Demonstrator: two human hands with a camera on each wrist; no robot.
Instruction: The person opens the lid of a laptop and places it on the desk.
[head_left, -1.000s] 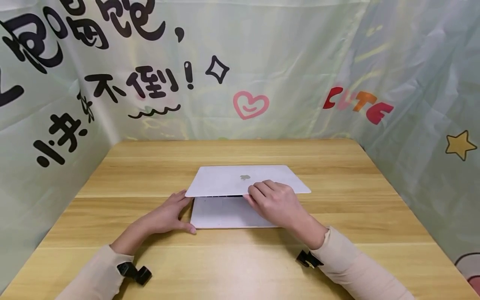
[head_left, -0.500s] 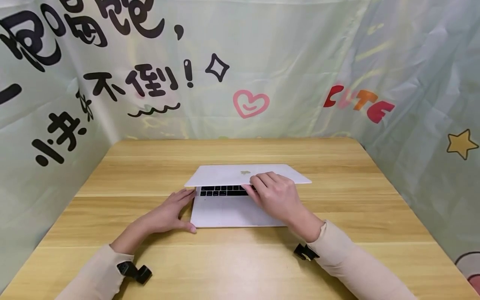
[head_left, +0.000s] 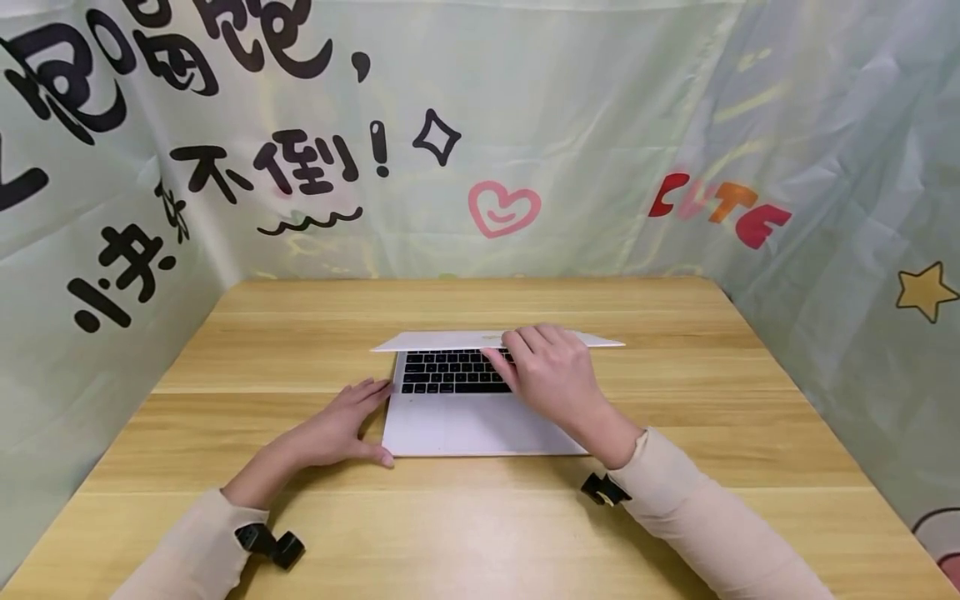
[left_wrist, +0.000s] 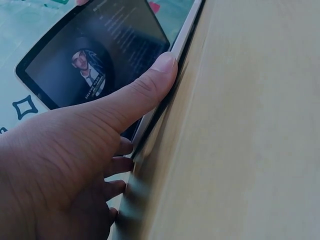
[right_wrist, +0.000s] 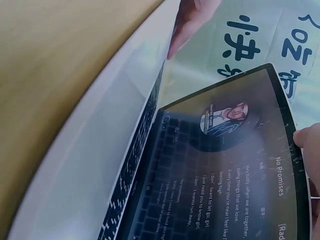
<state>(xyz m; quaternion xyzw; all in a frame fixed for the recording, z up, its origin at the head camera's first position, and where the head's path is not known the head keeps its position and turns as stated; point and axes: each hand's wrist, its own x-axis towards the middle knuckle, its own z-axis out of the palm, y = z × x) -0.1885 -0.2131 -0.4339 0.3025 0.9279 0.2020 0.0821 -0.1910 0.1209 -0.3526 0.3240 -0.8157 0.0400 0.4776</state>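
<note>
A silver laptop [head_left: 465, 427] lies on the wooden table, its lid [head_left: 435, 340] partly raised and its black keyboard [head_left: 450, 371] showing. My right hand [head_left: 555, 379] grips the lid's front edge right of the middle, fingers over the outside and thumb on the screen side. In the right wrist view the lit screen [right_wrist: 235, 170] shows a portrait and lines of text. My left hand [head_left: 333, 432] rests at the base's left front corner; its thumb [left_wrist: 150, 80] touches the front edge, and the fingers lie along the left side.
The wooden table [head_left: 480, 533] spreads around the laptop. Behind it and at both sides hangs a pale green printed cloth [head_left: 592, 125]. Small black devices [head_left: 270, 546] are fixed at the cuffs of both beige sleeves [head_left: 705, 517].
My right hand has lifted the lid's front edge upward and away, so the gap has widened and the keyboard has come into view. My left hand has kept its place at the corner.
</note>
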